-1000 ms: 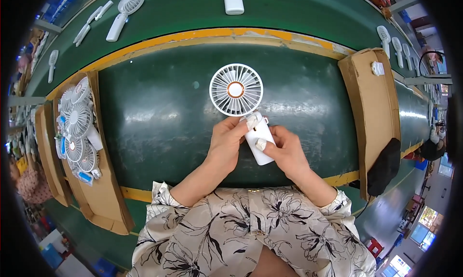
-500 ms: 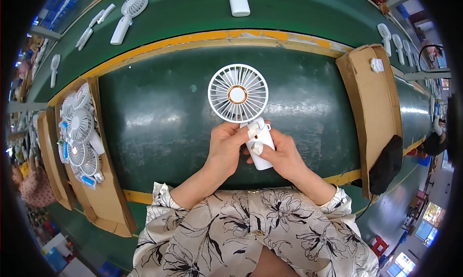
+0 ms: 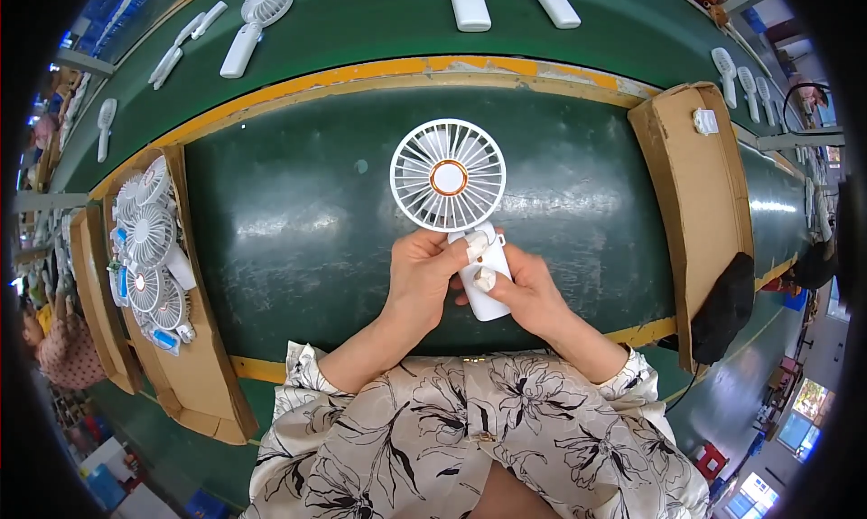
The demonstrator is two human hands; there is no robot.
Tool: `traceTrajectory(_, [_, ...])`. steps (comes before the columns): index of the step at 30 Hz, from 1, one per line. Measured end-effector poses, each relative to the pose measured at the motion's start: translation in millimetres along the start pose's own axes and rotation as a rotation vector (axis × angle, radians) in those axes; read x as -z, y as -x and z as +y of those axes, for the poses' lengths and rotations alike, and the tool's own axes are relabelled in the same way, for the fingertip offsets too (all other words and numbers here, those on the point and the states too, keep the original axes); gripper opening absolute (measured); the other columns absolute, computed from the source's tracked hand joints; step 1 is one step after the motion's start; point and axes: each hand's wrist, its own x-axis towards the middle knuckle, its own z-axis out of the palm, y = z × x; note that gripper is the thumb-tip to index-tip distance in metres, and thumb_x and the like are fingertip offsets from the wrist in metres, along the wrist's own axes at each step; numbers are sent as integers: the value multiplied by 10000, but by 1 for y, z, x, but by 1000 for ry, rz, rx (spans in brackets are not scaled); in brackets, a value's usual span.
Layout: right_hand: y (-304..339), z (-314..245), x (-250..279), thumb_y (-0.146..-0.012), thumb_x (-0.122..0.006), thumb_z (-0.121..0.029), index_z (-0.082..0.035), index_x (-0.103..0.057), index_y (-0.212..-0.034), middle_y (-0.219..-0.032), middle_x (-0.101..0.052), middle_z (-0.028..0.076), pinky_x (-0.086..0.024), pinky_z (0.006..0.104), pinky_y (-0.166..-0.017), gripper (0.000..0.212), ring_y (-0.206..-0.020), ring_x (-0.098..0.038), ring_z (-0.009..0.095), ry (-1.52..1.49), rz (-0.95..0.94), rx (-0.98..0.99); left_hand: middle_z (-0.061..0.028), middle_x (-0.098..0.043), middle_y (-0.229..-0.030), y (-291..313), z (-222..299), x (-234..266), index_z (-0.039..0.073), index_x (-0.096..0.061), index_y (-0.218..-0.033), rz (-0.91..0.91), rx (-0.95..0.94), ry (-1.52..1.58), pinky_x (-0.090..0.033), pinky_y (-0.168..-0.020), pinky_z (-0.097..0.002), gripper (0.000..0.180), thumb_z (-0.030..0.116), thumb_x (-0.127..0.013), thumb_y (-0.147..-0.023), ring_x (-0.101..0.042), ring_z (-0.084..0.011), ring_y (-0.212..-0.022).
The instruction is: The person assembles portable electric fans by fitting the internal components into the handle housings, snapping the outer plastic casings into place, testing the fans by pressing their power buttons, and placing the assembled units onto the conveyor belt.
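Note:
A white handheld fan [image 3: 449,177] with an orange-gold ring at its hub is held upright over the green worktable [image 3: 298,185], its round grille facing up. My left hand [image 3: 421,273] grips the top of the fan's handle just under the head, with the wrapped thumb lying on the front. Lower on the handle, my right hand [image 3: 526,289] closes round the right side, its thumb also in a white covering and pressed on the front face. The fingers behind the handle are mostly hidden.
At left a cardboard tray [image 3: 203,374] holds several white fans and blue parts. Another cardboard tray [image 3: 691,194] stands at right with a small white piece [image 3: 705,121], beside a black cloth-like item [image 3: 725,309]. Beyond the yellow edge, a green belt [image 3: 361,31] carries several fans.
The fans on the far belt have shifted to the right, and another one has come into view at the top. The held fan has moved very slightly; both hands keep their grip.

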Motion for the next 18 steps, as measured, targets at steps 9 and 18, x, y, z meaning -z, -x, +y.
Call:
traceTrajectory(9, [2, -17, -16, -677, -621, -56, 5, -554, -926, -800, -594, 36, -457, 236, -617, 265, -701, -541, 77, 414, 243, 113, -193, -604, -992, -5, -5, 6, -29, -525, -1089, -210, -133, 137, -427, -895, -389, 341, 128, -579, -792, -544, -300, -1029])
traceTrajectory(18, [-1, -21, -20, -648, -670, -77, 12, -557, -887, -766, -597, 46, -460, 244, -616, 279, -692, -549, 87, 415, 298, 91, -190, -581, -1053, -3, -8, 0, -56, -516, -1092, -209, -200, 137, -450, -863, -343, 370, 152, -603, -798, -562, -242, -1000])
